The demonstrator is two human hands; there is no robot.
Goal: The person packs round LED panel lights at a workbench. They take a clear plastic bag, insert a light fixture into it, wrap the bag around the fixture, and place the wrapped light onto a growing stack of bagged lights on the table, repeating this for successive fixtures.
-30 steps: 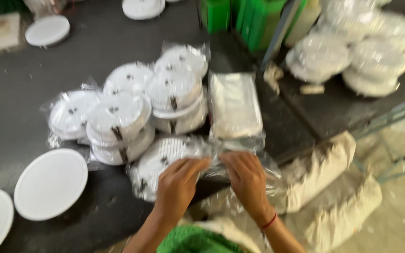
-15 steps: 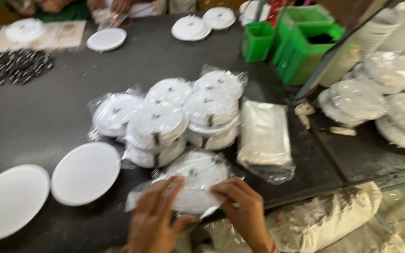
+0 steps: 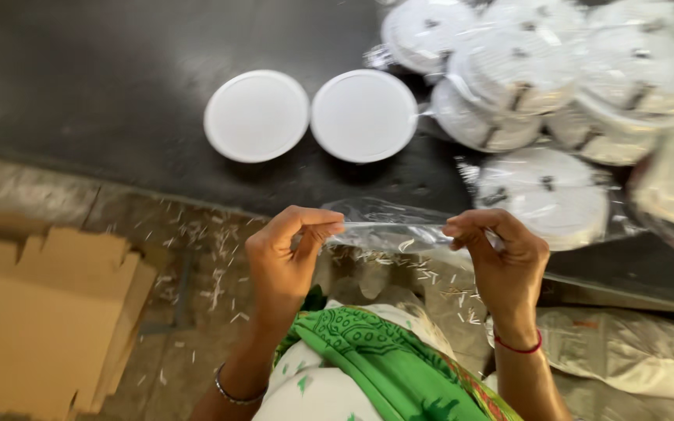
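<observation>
My left hand (image 3: 286,253) and my right hand (image 3: 501,253) each pinch one end of a clear plastic bag (image 3: 391,230), stretched flat between them just off the near edge of the dark table (image 3: 103,93). Beyond my right hand lies a round white ribbed disc wrapped in clear plastic (image 3: 549,195). Two bare white round discs (image 3: 257,115) (image 3: 363,114) lie side by side on the table above my hands.
Several bagged white discs (image 3: 555,70) are heaped at the table's far right. Flattened brown cardboard (image 3: 40,312) lies on the floor at the left. A pale sack (image 3: 633,351) lies on the floor at the right. Scraps litter the floor.
The view has swung left and down. My hands have come off the wrapped disc on the table and now hold an empty clear bag stretched between them at the table's edge.
</observation>
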